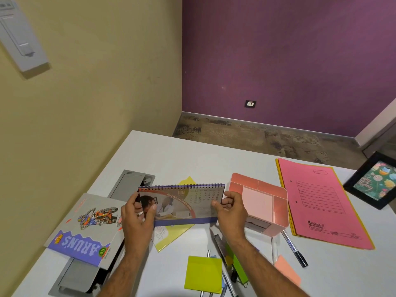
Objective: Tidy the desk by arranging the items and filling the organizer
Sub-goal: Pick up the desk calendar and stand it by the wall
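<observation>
Both hands grip desk calendar [182, 205] ends; pink organizer [260, 202] just right.

A spiral-bound desk calendar [182, 205] is standing mid-desk on the white desk [171, 159], overlapping a yellow paper sheet [173, 232]. Left of it, a grey notebook with a motorbike print [85, 228] is lying across a grey metal cable tray [126, 185]. Just right of the calendar a pink compartmented organizer [260, 202] is sitting, and further right a pink file folder [321, 204] — a black-framed picture [372, 181] beyond it. Nearer, a lime sticky-note pad [203, 272] and a black marker pen [294, 248] are lying.
</observation>
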`<state>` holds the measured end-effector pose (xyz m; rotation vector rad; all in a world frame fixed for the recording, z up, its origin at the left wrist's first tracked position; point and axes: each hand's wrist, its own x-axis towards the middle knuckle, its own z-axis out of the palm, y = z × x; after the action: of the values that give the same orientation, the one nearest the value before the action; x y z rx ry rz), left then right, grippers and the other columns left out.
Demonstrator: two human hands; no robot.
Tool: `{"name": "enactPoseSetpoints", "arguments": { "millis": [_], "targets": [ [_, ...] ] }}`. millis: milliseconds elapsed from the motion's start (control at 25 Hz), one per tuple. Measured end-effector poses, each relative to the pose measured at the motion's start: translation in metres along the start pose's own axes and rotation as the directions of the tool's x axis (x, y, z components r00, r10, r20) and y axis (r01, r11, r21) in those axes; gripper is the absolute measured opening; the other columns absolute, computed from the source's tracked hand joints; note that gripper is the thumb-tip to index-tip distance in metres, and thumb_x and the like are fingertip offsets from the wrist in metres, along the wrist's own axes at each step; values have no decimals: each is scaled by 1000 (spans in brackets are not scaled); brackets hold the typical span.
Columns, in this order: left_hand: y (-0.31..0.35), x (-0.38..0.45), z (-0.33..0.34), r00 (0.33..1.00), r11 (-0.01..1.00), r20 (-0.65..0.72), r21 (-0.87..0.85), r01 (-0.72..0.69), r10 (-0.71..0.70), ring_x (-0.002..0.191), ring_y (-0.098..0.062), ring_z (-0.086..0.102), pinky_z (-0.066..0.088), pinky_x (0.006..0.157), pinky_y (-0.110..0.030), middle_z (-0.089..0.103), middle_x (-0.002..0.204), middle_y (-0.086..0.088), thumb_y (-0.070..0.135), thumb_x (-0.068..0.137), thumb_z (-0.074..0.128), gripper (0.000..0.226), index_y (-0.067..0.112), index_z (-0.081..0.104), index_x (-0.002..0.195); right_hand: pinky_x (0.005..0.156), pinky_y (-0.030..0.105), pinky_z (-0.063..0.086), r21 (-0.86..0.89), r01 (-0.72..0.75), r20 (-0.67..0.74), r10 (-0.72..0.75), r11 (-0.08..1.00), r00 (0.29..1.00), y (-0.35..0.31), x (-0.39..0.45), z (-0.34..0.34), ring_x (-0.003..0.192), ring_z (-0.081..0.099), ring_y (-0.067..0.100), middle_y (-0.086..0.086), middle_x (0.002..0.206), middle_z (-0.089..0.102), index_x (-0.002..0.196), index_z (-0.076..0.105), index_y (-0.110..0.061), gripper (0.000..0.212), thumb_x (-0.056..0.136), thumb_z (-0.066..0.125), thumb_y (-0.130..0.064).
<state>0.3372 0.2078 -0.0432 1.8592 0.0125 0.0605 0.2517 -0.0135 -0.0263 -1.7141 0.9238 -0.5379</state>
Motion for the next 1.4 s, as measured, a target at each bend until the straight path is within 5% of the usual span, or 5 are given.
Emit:
{"name": "enactPoseSetpoints", "arguments": {
  "millis": [240,400,640,1000,1400],
  "targets": [
    [-5,2,-7,995,993,43,-67,98,-95,92,-25,66,51,61,-8,64,102,-9,10,75,83,47,13,49,109,58,12,51,-115,28,105,-16,993,994,-3,2,-13,77,63,10,-3,87,67,90,55,-14,25,81,78,-13],
    [-15,-1,-10,984,985,107,-79,153,-145,88,-18,71,59,70,-28,69,98,-4,9,76,81,41,20,50,101,65,9,53,-153,73,204,-41,986,978,2,-1,-12,86,66,9,-9,97,69,96,58,-16,18,85,71,-9],
    [-14,-8,-10,961,995,261,75,69,-86,88,8,65,55,81,-31,69,103,11,4,87,69,37,22,56,117,87,28,58,-212,133,317,-60,968,946,12,-11,-7,100,63,13,-4,111,66,119,56,-15,33,89,58,-1],
    [35,38,-21,990,985,127,148,-84,65,85,-13,64,43,63,-11,68,99,2,10,85,72,32,13,56,113,84,18,54,-153,202,273,-155,967,949,-49,15,11,103,63,14,-1,118,67,123,54,-15,34,91,61,-4],
    [70,189,-17,994,971,-5,215,-105,109,89,-19,59,46,65,-22,61,104,1,8,87,70,37,12,46,115,93,41,57,-166,294,317,-232,941,920,-128,126,137,118,59,24,4,130,62,125,50,-17,38,92,62,-5]
  ]
}}
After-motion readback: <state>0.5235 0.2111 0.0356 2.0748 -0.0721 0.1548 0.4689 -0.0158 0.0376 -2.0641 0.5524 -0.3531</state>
